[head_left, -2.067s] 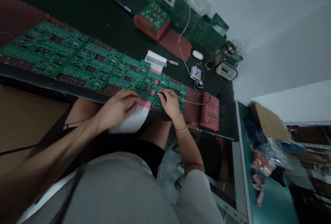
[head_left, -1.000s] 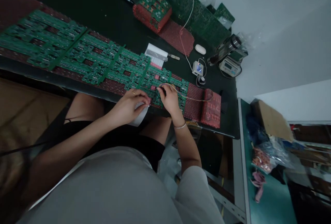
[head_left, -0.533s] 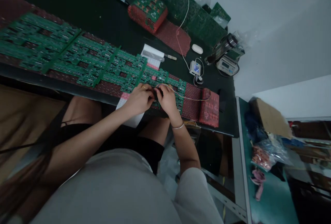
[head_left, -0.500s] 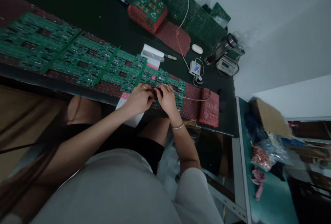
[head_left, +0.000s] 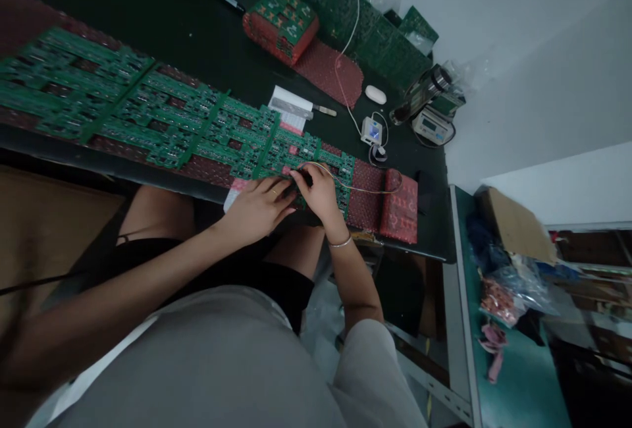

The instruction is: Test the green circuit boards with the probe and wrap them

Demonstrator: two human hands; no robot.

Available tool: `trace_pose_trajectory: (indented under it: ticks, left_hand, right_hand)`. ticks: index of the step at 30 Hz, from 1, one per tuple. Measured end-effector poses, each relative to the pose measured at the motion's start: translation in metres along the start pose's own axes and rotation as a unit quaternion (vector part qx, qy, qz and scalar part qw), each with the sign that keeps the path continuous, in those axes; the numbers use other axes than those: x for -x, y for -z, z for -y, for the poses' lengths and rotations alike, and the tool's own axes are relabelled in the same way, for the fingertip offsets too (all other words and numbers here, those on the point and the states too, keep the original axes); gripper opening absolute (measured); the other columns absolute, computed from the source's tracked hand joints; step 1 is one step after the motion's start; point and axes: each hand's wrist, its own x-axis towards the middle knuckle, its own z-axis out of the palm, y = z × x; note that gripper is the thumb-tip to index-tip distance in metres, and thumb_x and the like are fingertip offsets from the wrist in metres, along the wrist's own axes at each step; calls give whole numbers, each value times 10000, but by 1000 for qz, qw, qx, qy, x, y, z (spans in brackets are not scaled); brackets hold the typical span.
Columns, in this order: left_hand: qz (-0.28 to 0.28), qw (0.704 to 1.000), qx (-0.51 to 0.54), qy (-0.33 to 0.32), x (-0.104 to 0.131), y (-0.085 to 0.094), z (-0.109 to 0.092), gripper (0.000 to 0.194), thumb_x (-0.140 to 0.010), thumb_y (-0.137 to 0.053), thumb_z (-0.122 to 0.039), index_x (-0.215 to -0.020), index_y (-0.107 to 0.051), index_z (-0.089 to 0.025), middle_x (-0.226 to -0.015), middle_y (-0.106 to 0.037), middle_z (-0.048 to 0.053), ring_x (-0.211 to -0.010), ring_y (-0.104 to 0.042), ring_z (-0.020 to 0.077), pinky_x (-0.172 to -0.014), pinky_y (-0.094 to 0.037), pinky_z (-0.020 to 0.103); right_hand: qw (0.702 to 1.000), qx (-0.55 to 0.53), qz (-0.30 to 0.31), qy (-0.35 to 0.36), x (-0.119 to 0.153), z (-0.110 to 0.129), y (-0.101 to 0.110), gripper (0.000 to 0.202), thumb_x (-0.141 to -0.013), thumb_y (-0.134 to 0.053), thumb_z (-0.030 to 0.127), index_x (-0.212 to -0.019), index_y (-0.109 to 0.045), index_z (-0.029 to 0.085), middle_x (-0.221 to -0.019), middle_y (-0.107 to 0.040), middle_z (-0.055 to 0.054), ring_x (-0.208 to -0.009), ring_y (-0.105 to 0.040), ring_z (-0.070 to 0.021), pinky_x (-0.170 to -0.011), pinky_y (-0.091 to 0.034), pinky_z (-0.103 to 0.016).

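Along the front of the dark bench runs a row of green circuit boards (head_left: 168,108), laid on red bubble wrap. My left hand (head_left: 259,207) lies over the near edge of the boards, its fingers stretched out and slightly apart. Close beside it, my right hand (head_left: 320,191) is bent over the boards with thumb and fingers drawn together around something small and dark that I cannot make out. A thin pale wire (head_left: 358,188) passes over the right hand and curves toward a red bubble-wrapped pack (head_left: 399,207).
Behind the boards are a white paper (head_left: 291,100), a small white device with a screen (head_left: 372,130) and a white oval case (head_left: 376,94). Farther back stand a wrapped board stack (head_left: 281,23), a glass bottle (head_left: 419,95) and a scale (head_left: 433,126).
My left hand has drawn slightly back toward my body and its fingers have straightened out of a pinch. The right hand has stayed in nearly the same place.
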Motion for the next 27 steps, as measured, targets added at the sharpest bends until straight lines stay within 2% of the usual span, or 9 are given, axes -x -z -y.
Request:
trace_pose_trajectory:
  ticks: [4,8,11,13,18,23,27]
  left_hand:
    - [21,999,-34,-9,2,1,-7,375,-1059,-529,-345,-1288,-758,-156,-1413,-658,211,-1356,-558,405,-1094,-508,563]
    - [4,1000,-10,0,4,2,-9,389,-1037,-569,-379,-1275,-755,-135,-1412,-660,228,-1368,-558,428,-1116,-509,595]
    - [-37,999,35,-4,18,7,0,413,-1053,-536,-400,-1338,-712,-158,-1429,-665,193,-1405,-559,389,-1169,-495,579]
    - [-70,996,51,15,32,12,10,406,-1065,-501,-398,-1348,-694,-179,-1435,-664,173,-1380,-586,372,-1156,-513,570]
    - [-114,989,67,59,59,23,33,285,-1057,-507,-352,-1230,-717,-267,-1323,-708,106,-1202,-676,326,-1060,-569,512]
    - [-127,987,76,64,65,22,33,256,-1064,-507,-305,-1176,-730,-249,-1288,-715,113,-1190,-676,325,-1060,-561,530]
    - [-124,987,96,24,61,14,27,230,-1063,-539,-299,-1099,-753,-226,-1193,-728,105,-1157,-676,288,-1051,-572,473]
  right_hand:
    - [999,-43,-30,2,-11,5,6,317,-1087,-585,469,-943,-742,235,-995,-777,-71,-1035,-717,-230,-994,-582,-393]
    - [995,-91,21,17,-30,9,2,279,-1102,-543,421,-1059,-748,238,-1121,-786,-80,-1096,-740,-225,-998,-602,-381]
    - [996,-77,45,23,-39,9,-6,213,-1098,-547,346,-1121,-721,225,-1183,-778,-102,-1160,-735,-242,-1043,-590,-389]
    - [996,-63,48,33,-41,9,-11,171,-1092,-554,297,-1114,-708,227,-1174,-777,-101,-1175,-729,-244,-1068,-577,-392]
    - [995,-43,74,60,-42,12,-14,182,-1096,-526,251,-1089,-706,234,-1148,-774,-84,-1156,-717,-246,-1084,-569,-420]
    - [991,-21,114,72,-46,14,-14,207,-1098,-511,234,-1126,-716,226,-1181,-767,-90,-1185,-698,-253,-1120,-542,-441]
    - [992,-20,112,47,-44,10,-16,189,-1101,-547,299,-1170,-707,225,-1187,-758,-93,-1200,-690,-246,-1123,-529,-408]
